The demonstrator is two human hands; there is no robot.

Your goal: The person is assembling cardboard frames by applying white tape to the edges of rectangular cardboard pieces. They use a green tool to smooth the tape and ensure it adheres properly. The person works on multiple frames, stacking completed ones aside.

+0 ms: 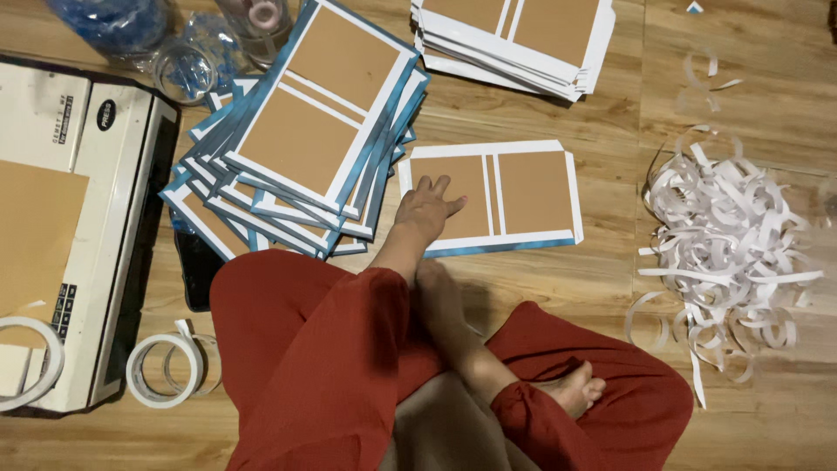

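Left hand (427,209) is down flat, fingers loosely spread, resting on the left panel of the single brown card sheet (501,199), which lies on the wooden floor (558,288) just ahead of the crossed legs. The right hand is out of view. The fanned blue-edged stack (305,139) sits at ten o'clock of the sheet, the white-edged stack (514,39) at twelve and the heap of paper strips (732,235) at three. An even palm looks best here, so the sheet doesn't skate on the boards.
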